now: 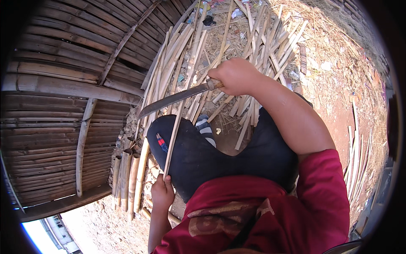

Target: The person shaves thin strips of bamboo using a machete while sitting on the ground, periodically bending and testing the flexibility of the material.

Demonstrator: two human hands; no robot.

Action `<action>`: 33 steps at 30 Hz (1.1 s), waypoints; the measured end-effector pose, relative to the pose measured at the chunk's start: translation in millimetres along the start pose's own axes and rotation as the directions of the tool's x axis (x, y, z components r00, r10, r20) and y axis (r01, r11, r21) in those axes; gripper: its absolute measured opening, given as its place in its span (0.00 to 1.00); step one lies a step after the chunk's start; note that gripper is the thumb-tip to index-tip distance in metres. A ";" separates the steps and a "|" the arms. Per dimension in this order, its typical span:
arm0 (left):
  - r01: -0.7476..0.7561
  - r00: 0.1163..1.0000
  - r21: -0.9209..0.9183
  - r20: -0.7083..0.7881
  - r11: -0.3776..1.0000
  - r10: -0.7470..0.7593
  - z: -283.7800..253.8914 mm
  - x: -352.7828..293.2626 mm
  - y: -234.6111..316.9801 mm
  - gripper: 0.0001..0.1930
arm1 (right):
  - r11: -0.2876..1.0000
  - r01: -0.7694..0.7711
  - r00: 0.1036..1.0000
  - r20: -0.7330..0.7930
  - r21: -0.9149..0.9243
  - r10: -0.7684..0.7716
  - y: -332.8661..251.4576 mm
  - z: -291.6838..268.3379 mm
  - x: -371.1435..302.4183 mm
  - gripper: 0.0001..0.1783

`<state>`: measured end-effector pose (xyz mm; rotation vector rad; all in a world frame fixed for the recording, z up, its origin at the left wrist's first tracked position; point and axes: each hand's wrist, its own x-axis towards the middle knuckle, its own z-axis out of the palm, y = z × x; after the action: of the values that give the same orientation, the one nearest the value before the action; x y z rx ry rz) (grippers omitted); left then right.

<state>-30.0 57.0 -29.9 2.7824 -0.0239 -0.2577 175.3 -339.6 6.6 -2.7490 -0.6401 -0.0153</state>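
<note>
My right hand (237, 75) is closed round the wooden handle of a machete (175, 99). Its long dark blade points left and crosses over a thin bamboo strip (176, 127); whether blade and strip touch I cannot tell. The near end of that strip is in my left hand (163, 190), fingers closed with the thumb along it. From there the strip runs up across my left thigh, in dark trousers (203, 165), toward the pile beyond my knees.
Split bamboo strips (270, 46) lie heaped on the ground ahead. A slatted bamboo wall (55, 76) rises at the left, with upright bamboo poles (125, 178) near its foot. More strips (357, 156) lie at the far right. Straw and litter cover the dirt. A striped sandal (205, 127) shows between my knees.
</note>
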 end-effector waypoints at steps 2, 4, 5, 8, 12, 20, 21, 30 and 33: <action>0.010 1.000 0.005 -0.001 1.000 -0.010 0.0 1.4 -2.8 0.19 | 0.994 0.071 0.997 0.027 -0.088 -0.068 3.7 5.2 5.0 0.11; 0.025 1.000 0.009 0.016 1.000 -0.025 0.2 1.4 -4.2 0.21 | 0.968 -0.201 0.971 -0.100 0.149 0.217 58.4 12.4 10.7 0.15; 0.013 1.000 0.007 0.016 1.000 -0.013 -0.2 1.9 -4.5 0.20 | 0.907 -0.316 0.919 -0.149 0.277 0.366 82.8 12.6 9.2 0.17; -0.023 1.000 0.041 0.006 0.999 0.023 2.9 -0.3 -14.0 0.18 | 0.775 -0.500 0.751 -0.252 0.386 0.610 117.4 10.5 5.0 0.21; 0.023 0.999 -0.134 0.030 0.991 -0.019 10.8 -8.1 -15.6 0.19 | 0.849 -0.417 0.826 -0.255 0.325 0.503 101.9 0.6 -2.2 0.26; 0.114 0.973 -0.438 0.229 0.892 -0.012 3.4 -4.0 -25.1 0.24 | 0.963 -0.135 0.877 -0.426 0.232 0.225 56.2 -17.6 -3.6 0.19; 0.178 0.956 -0.485 0.292 0.856 -0.034 4.6 -4.4 -30.6 0.24 | 0.974 -0.102 0.932 -0.323 0.201 0.164 43.9 -19.4 -1.1 0.18; 0.296 0.940 -0.539 0.312 0.788 -0.140 -2.5 -1.9 -23.6 0.21 | 0.998 0.051 0.999 0.010 0.043 -0.052 4.8 11.4 9.5 0.14; 0.038 0.999 -0.247 0.025 0.968 -0.033 7.8 -6.6 -7.8 0.23 | 0.992 0.010 0.997 -0.081 0.127 0.000 13.2 15.6 11.7 0.13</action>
<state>-38.0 62.0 -38.7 2.5335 0.0497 -0.2782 190.6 -341.0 -11.3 -2.6091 -0.6049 -0.0833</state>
